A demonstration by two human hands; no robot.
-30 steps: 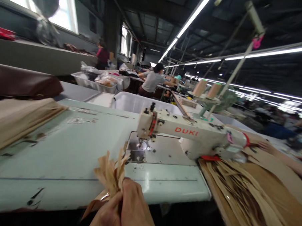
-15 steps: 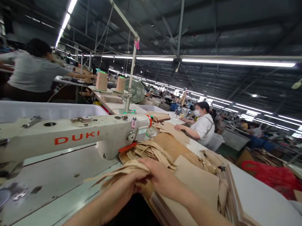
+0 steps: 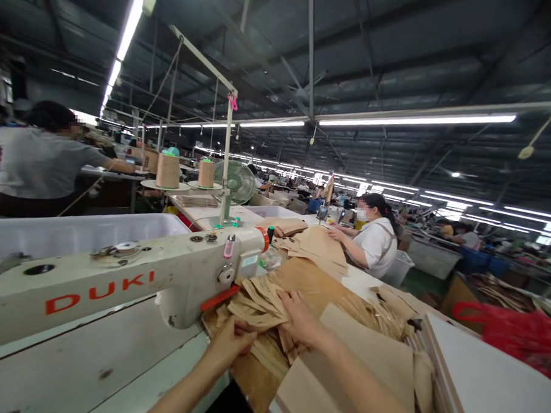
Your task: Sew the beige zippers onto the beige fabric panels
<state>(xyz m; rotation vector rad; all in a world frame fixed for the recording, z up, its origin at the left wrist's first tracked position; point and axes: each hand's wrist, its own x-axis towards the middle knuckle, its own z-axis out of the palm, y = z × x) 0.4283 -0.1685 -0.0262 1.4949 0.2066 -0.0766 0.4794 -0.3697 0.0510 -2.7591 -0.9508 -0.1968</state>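
Observation:
Both my hands rest on a heap of tan cut pieces [image 3: 260, 297] lying on a brown board to the right of the cream DUKI sewing machine [image 3: 117, 279]. My left hand [image 3: 228, 344] grips the near edge of the heap, fingers curled round some pieces. On top of the heap lies my right hand [image 3: 300, 317], fingers pressed down on the pieces. The bundle held earlier now lies among these pieces.
Flat tan sheets [image 3: 365, 350] and a white board [image 3: 491, 386] lie to the right. Thread cones [image 3: 168, 170] and a small fan [image 3: 239, 182] stand behind the machine, with a white bin [image 3: 73, 231] beside it. A masked co-worker [image 3: 370, 235] sits ahead, another person [image 3: 40, 160] at left; a red bag [image 3: 517, 326] far right.
My view swung right from the needle area to the machine's right end. My hands carried the bundle of tan pieces over and set it down on the heap, closer to the machine's base.

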